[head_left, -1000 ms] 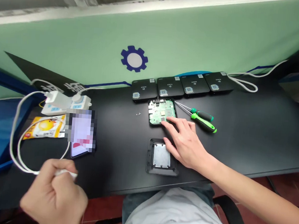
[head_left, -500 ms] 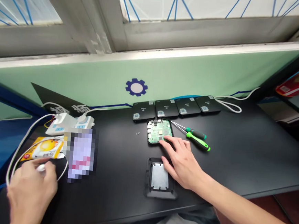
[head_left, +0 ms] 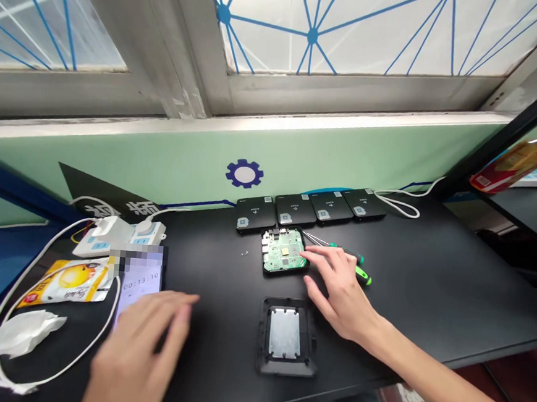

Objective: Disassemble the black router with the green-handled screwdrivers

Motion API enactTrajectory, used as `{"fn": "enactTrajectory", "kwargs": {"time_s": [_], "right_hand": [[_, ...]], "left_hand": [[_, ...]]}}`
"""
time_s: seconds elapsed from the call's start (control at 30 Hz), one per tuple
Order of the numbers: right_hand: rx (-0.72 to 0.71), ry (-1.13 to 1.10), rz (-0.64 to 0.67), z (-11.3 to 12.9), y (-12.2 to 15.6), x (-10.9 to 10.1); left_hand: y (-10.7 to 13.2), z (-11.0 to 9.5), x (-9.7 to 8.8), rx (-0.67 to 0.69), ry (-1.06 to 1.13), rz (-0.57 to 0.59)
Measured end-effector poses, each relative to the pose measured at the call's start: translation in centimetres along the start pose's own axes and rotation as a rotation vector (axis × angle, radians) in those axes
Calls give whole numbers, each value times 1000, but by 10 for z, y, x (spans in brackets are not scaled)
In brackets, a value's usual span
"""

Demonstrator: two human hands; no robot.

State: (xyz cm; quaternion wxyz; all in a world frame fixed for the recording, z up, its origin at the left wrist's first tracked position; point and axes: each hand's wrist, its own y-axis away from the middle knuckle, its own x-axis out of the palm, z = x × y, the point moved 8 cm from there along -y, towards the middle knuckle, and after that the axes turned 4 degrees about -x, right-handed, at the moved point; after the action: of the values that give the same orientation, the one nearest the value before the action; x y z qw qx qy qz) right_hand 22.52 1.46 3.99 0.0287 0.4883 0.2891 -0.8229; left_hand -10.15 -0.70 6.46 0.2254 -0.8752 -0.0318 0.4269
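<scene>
A green circuit board sits in the black lower half of its case near the middle of the desk. My right hand is at the board's right edge, fingers apart, holding nothing; its fingertips seem to touch or hover just over that edge. Below lies the black case cover, inner side up with a silver metal plate. My left hand, slightly blurred, hangs over the lower part of a phone showing a timer. Its fingers stretch rightward with nothing seen in them; the palm is hidden.
Several closed black boxes line the wall. Two green-handled screwdrivers lie partly behind my right hand. Tiny screws rest left of the board. At left are a power strip, a yellow snack packet, crumpled tissue and white cables.
My left hand has moved right from beside the packet to the phone, and the small white thing in its fingers is out of sight. The right hand has shifted slightly right along the board.
</scene>
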Motion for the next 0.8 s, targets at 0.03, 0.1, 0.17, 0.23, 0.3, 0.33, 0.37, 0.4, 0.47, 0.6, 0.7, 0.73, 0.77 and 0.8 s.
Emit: {"fn": "enactTrajectory", "kwargs": {"time_s": [0.03, 0.1, 0.17, 0.23, 0.3, 0.33, 0.37, 0.4, 0.47, 0.6, 0.7, 0.73, 0.77, 0.8], "right_hand": [[2, 8, -15, -3, -1, -4], [-6, 14, -53, -6, -3, -12], [-29, -14, -91, -3, -2, -24], [-68, -87, -123, 6, 1, -38], [-122, -168, -147, 19, 5, -55], [-160, -193, -153, 27, 7, -64], [-197, -199, -152, 34, 9, -71], [-232, -183, -155, 40, 11, -77], [-238, -78, -153, 40, 13, -81], [-59, 129, -94, -9, 12, -62], [73, 168, -113, -58, 13, -47], [119, 168, -133, -72, 13, -45], [165, 164, -146, -84, 14, -43], [207, 147, -151, -93, 15, -41]], "left_hand": [[1, -26, 16, 120, 1, 80], [8, -62, 47, 263, 12, 253], [19, -84, 74, 359, 13, 406], [27, -92, 92, 431, 5, 475], [32, -91, 102, 453, -16, 498], [32, -90, 106, 449, -26, 502], [32, -88, 108, 437, -34, 499], [31, -87, 110, 419, -40, 490], [28, -86, 110, 369, -54, 468], [24, -90, 109, 328, -49, 516], [22, -93, 104, 294, -16, 521], [21, -93, 101, 258, -4, 478], [21, -93, 99, 209, 3, 419], [21, -93, 97, 152, 2, 347]]}}
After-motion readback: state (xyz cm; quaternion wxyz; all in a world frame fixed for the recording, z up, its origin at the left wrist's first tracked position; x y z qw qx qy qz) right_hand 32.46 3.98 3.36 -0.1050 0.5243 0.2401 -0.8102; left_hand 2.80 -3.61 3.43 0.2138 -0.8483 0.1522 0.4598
